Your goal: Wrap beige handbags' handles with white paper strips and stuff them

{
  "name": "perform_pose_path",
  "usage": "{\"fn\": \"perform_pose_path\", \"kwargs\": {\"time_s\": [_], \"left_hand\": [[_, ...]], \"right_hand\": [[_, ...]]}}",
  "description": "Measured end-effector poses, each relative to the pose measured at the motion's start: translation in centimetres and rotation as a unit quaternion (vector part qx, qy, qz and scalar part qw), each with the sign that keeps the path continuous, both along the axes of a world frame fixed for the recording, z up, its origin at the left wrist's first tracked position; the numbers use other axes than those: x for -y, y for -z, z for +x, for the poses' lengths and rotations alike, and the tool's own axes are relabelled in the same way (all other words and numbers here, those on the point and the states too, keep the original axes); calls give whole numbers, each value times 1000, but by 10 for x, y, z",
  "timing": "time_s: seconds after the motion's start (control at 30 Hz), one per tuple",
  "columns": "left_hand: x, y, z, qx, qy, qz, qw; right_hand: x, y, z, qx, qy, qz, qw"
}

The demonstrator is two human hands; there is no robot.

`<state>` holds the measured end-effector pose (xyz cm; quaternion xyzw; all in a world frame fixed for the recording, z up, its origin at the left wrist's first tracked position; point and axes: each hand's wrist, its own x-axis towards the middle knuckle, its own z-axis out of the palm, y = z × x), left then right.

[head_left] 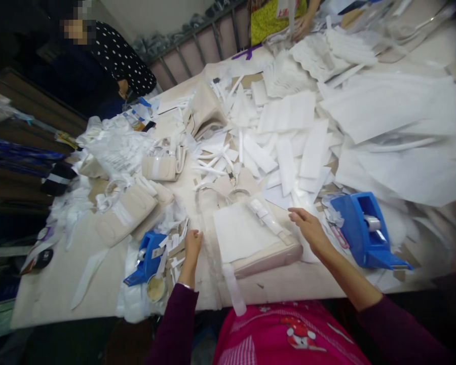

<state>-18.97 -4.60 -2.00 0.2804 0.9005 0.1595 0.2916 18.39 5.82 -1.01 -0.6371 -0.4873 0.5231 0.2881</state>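
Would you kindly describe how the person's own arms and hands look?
The left hand and right hand are gloveless. Dark purple sleeves end short of the wrists, the right one farther up. A thin pale band shows by the left sleeve's edge.

Table (61, 276) under bags (268, 261), white sheets (395, 109)

Bare table (279, 284) leaves room in front of the bag (268, 259), crossed by one strip (234, 291). Dispensers (349, 223) block both sides; foam (287, 114), somewhat blurred, probably obstructs beyond.
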Motion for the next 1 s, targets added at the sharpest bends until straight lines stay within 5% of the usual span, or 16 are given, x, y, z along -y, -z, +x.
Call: {"fn": "perform_pose_path", "kwargs": {"time_s": [0.13,0.3,0.47,0.6,0.73,0.9,1.0], "left_hand": [[-11,10,-33,-91,31,-97,991],[-26,15,-29,-129,90,-170,973],[-36,-5,-24,-154,161,-159,962],[-38,-47,-26,-186,185,-125,957],[-35,-107,-18,-222,189,-102,951],[-38,-186,25,-323,193,-77,923],[-40,-221,43,-276,168,-2,947]], "right_hand": [[28,-14,11,8,46,66,997],[45,-56,-1,17,43,153,987],[52,-94,-53,-62,-83,162,981],[72,-85,-119,-107,-275,115,949],[97,-86,-184,-54,-398,108,910],[108,-120,-227,2,-401,79,913],[93,-135,-230,-8,-381,100,919]]}}
